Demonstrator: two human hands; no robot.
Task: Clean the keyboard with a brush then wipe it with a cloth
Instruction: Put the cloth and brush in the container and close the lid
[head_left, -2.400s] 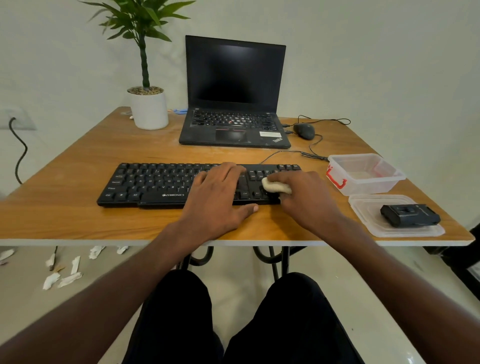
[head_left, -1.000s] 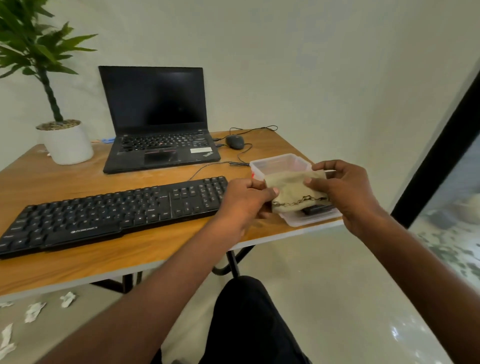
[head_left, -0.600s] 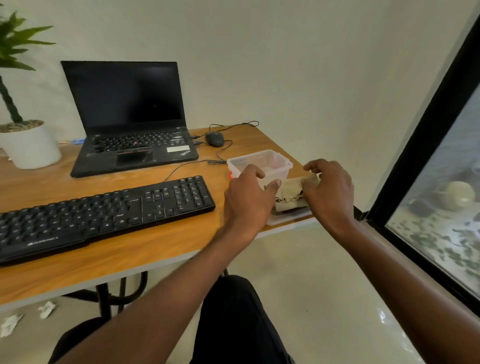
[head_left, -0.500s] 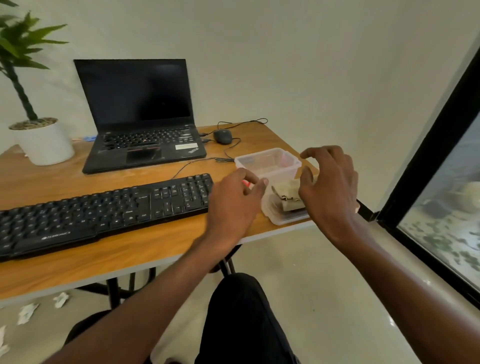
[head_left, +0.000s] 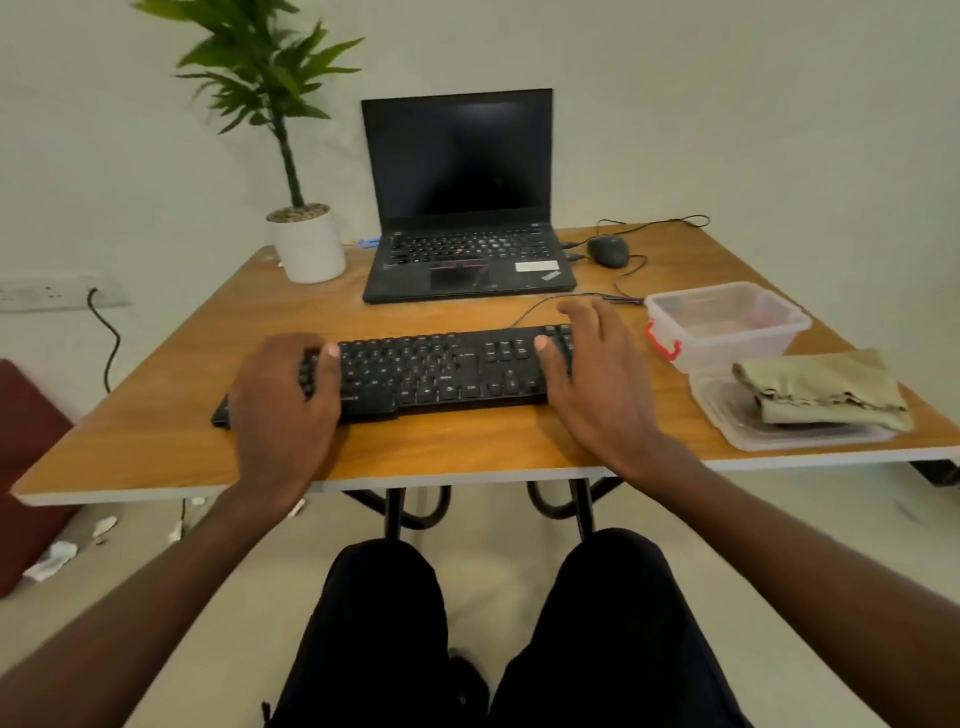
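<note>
The black keyboard lies across the middle of the wooden table, its left end a little nearer to me. My left hand grips its left end, thumb on the keys and fingers curled over the far side. At the right end my right hand holds on, thumb on the number pad and fingers reaching past the far edge. The folded beige cloth rests on a clear plastic lid at the table's right edge. No brush shows.
A clear container with a red clasp stands behind the lid. Further back are an open black laptop, a wired mouse and a potted plant. The keyboard's cable runs across the table behind my right hand. Paper scraps litter the floor at left.
Both hands laid the cloth on the lid, covering the black object there, and let go. They then moved left and took hold of the keyboard's two ends. The view swung back to the table's centre.
</note>
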